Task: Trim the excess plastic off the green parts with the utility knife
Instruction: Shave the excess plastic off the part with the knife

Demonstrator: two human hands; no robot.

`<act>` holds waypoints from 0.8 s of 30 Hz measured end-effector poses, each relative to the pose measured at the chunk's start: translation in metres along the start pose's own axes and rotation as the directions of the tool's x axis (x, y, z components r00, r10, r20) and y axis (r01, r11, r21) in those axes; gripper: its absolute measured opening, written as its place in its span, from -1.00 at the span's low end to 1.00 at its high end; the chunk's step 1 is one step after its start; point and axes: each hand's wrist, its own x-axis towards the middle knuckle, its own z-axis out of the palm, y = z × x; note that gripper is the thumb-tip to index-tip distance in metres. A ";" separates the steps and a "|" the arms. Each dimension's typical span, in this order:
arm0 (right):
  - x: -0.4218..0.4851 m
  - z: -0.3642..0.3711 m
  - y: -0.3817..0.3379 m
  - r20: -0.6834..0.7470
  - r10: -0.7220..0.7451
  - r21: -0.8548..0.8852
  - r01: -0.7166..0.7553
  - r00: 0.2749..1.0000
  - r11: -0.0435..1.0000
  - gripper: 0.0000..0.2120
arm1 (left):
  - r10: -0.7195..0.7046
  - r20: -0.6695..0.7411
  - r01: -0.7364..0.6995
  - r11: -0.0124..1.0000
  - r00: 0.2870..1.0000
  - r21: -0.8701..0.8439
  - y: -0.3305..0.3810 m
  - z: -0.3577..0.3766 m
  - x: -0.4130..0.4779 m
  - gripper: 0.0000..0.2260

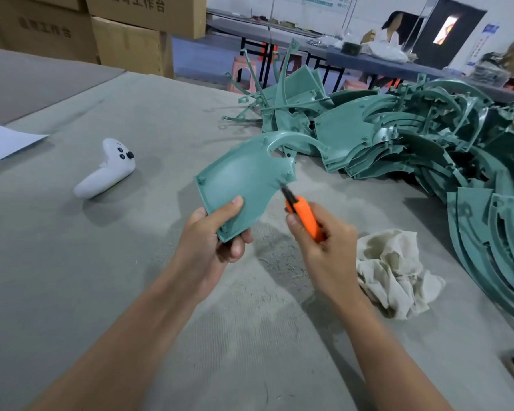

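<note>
My left hand point(211, 235) grips the lower corner of a flat green plastic part point(244, 179) and holds it up above the grey table, thumb on its inner face. My right hand point(321, 244) grips an orange utility knife point(304, 216). The knife's dark blade tip touches the part's right edge, just below a notched corner. A curved arm sticks out of the part's top toward the pile.
A big heap of green parts point(413, 137) fills the table's right side, with more stacked at the far right point(493, 247). A crumpled beige rag point(395, 271) lies right of my right hand. A white controller point(110, 170) rests to the left, a paper sheet point(3, 143) at the left edge.
</note>
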 end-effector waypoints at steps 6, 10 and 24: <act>-0.009 0.005 -0.005 0.116 -0.095 0.019 0.094 0.989 0.995 -0.83 | -0.021 -0.024 0.020 0.998 0.999 -0.059 -0.001 0.000 0.001 -0.85; 0.000 0.003 -0.004 -0.019 0.034 0.067 -0.033 0.999 0.997 -0.87 | -0.042 0.016 0.043 0.995 0.999 -0.089 -0.002 0.004 -0.001 -0.85; 0.001 0.009 -0.007 -0.145 0.127 0.146 -0.106 0.981 0.984 -0.82 | -0.114 0.068 0.128 0.957 0.991 -0.261 -0.006 0.010 -0.005 -0.90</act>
